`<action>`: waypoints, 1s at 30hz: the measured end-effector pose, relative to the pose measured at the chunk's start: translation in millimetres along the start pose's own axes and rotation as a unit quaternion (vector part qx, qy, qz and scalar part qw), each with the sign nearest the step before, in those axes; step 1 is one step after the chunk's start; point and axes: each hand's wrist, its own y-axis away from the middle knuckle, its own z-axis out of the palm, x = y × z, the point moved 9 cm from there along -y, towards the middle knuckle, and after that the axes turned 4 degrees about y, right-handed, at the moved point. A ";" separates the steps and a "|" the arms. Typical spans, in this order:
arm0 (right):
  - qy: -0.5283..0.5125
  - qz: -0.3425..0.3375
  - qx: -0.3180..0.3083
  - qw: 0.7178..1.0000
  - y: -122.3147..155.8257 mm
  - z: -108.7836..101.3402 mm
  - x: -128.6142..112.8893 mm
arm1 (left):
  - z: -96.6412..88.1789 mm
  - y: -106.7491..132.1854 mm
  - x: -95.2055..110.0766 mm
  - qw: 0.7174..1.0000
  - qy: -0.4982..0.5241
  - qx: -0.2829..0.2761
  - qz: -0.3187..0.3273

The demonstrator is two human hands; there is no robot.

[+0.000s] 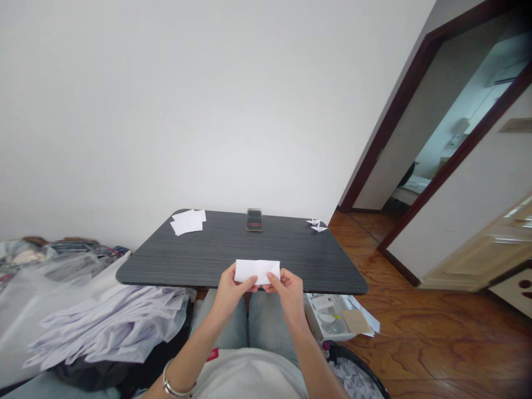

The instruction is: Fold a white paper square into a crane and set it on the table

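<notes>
A white sheet of paper, folded into a wide rectangle, is held up at the near edge of the dark table. My left hand grips its left side, thumb on the front and fingers behind. On the right side, my right hand pinches it the same way, the thumb lying over a slanting crease. Both thumbs are near the lower edge of the paper, a little apart. The fingers behind the sheet are mostly hidden.
Loose white sheets lie at the table's back left. A phone sits at the back middle, small folded paper figures at the back right. White cloth is heaped on the left; a box stands below the table's right side.
</notes>
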 end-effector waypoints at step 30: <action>-0.006 -0.027 0.007 1.000 6.6 0.5 -18.1 | 3.9 4.4 12.6 1.000 -0.010 -0.007 0.027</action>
